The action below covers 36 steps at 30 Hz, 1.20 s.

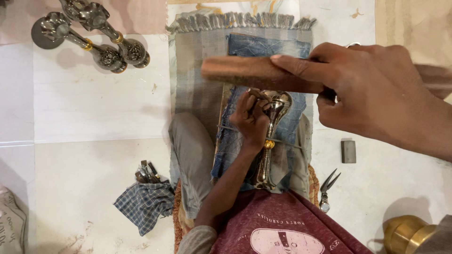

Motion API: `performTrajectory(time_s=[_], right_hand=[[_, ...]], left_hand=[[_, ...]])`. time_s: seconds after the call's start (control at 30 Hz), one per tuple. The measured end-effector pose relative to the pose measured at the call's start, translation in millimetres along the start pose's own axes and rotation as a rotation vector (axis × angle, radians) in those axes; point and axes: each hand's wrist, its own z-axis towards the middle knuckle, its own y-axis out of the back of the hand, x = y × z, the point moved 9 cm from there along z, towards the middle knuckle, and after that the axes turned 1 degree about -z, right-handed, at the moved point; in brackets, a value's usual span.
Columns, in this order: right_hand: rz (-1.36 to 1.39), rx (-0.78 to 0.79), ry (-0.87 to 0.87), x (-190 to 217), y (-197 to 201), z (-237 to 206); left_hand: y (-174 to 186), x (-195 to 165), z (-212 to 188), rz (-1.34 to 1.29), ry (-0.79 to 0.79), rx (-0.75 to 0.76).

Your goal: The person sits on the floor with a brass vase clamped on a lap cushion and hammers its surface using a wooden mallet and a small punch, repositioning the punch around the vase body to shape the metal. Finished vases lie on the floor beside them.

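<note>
A: Brass vase (270, 136) lies on denim cloth (263, 47) over the lap; left hand (252, 120) pinches a small tool vs. its bulb.
B: Right hand (372, 91) up high, gripping a wooden block (254, 73), blurred. Pliers (327, 188) on the floor nearby.

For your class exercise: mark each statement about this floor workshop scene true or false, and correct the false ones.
1. The right hand grips a wooden block. True.
2. The left hand rests at the shiny metal piece on the lap. True.
3. The pliers are held in the left hand. False: they lie on the floor.
4. The finished metal stands lie on the checked cloth. False: they lie on bare floor, upper left.
</note>
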Motion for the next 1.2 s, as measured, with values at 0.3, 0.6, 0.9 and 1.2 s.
performTrajectory(time_s=[0.3, 0.6, 0.9, 1.2], right_hand=[[-0.100, -0.012, -0.013, -1.1, -5.7, 1.0], [-0.142, 0.065, -0.045, -8.1, -23.0, -6.9], [1.370, -0.410, -0.151, -16.7, -141.1, -29.5], [1.692, -0.518, -0.406, 36.7, -254.1, -62.8]], left_hand=[[-3.7, 3.1, 4.4, -0.085, -0.033, 0.034], [-3.6, 20.3, 2.7, -0.200, 0.052, 0.092], [3.6, 10.4, -2.9, -0.318, 0.061, 0.282], [3.2, -1.7, -4.6, 0.038, -0.148, 0.350]])
